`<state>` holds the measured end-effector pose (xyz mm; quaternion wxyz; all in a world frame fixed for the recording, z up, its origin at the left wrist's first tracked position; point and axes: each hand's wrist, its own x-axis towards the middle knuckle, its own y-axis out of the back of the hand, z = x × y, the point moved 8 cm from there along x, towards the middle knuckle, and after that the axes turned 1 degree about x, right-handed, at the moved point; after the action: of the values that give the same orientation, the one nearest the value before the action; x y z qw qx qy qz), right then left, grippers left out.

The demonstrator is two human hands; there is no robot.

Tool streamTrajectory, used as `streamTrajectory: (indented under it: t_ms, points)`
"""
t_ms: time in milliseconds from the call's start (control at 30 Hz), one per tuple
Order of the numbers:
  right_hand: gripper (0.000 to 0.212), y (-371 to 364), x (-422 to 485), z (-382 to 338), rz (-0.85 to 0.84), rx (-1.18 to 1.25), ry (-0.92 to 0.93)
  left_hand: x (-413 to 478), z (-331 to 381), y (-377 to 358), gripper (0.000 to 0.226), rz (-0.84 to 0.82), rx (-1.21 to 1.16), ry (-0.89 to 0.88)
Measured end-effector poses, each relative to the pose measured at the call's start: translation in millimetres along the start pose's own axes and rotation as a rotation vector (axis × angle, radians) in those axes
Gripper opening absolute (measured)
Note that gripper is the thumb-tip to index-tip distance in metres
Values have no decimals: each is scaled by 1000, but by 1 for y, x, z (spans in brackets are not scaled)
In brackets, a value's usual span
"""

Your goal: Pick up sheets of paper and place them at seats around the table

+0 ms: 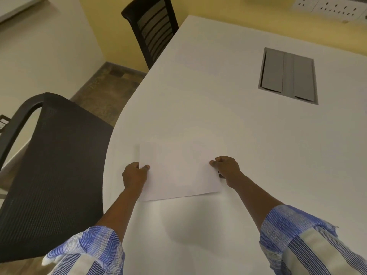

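Observation:
A white sheet of paper lies low over the white table, near its left front edge. My left hand pinches the sheet's left edge between thumb and fingers. At the right edge my right hand pinches the sheet the same way. Whether the sheet rests flat on the table or hovers just above it I cannot tell; its near edge casts a faint shadow.
A black mesh chair stands close at the table's left side. A second black chair stands farther along that edge. A grey cable hatch is set into the tabletop. Wall sockets sit at the far right.

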<state>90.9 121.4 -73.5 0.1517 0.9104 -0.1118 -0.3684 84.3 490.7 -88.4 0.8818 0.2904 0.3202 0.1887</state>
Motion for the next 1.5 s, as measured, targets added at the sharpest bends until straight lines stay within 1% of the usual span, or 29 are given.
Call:
streamTrajectory:
  t_ms: [33, 100, 133, 167, 233, 300, 367, 400, 533, 733, 967, 1100, 1200, 1267, 1333, 1500]
  points:
    - [31, -3, 2, 0, -1, -11, 8, 1, 0, 1, 42, 17, 25, -15]
    - [20, -8, 3, -2, 8, -48, 32, 1, 0, 2, 26, 22, 76, -34]
    - [12, -9, 3, -3, 20, -79, 46, 1, -1, 3, 28, 31, 97, -33]
    - [8, -9, 2, -4, 33, -111, 69, 1, -2, 4, 35, 43, 112, -37]
    - [24, -11, 2, -5, 32, -182, 131, 1, -2, 5, 46, 53, 124, -67]
    - [43, -13, -3, -9, 19, -326, 234, -2, -1, 3, 61, 39, 172, -118]
    - [57, -20, -7, -11, -2, -505, 334, -3, -1, 1, 74, 24, 293, -174]
    - [61, -24, -8, -10, -15, -579, 364, -4, -1, -1, 75, 10, 355, -203]
    - [61, -36, -12, -3, -30, -784, 420, -7, -3, -7, 66, -18, 538, -284]
    - [68, -46, -12, -1, 49, -1059, 513, -5, -5, -4, 63, 36, 630, -315]
    - [68, -49, -3, -3, 80, -1081, 537, -2, -4, -3, 64, 61, 645, -335]
    - [69, -52, -3, -1, 63, -1096, 529, 0, -7, -3, 65, 51, 652, -342]
    - [74, -48, -6, -2, 9, -1048, 508, 0, -8, -2, 75, 40, 666, -336]
    - [77, -38, -10, -3, -20, -985, 493, -2, -8, -1, 85, 46, 664, -330]
    - [78, -24, -16, -2, -10, -960, 493, -10, -2, -1, 90, 79, 672, -347]
    - [79, 27, -39, 3, 66, -928, 483, -50, 29, -22, 91, 66, 676, -480]
